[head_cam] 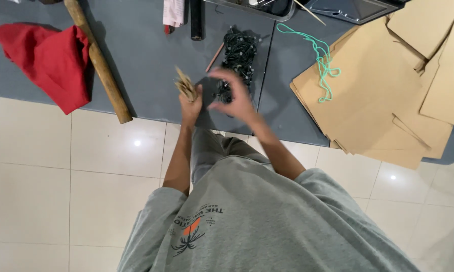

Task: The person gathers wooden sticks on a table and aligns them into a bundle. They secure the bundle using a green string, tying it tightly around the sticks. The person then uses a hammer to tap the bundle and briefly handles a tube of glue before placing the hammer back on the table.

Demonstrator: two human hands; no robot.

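My left hand [190, 104] is closed around a small bundle of tan, dry strips [184, 82] that stick up out of the fist. Just to its right, my right hand [233, 95] is blurred with motion, its fingers spread and nothing visibly in them. It hovers over the near end of a dark tangled cord with small beads [238, 53], which lies on the grey mat [146, 60]. Both hands are above the mat's front edge, close together.
A red cloth [50, 58] and a long wooden stick [100, 63] lie at the left. A green string [321, 63] rests on a stack of brown cardboard sheets [388, 90] at the right. A dark tray [267, 7] stands at the back. White floor tiles [60, 176] lie below.
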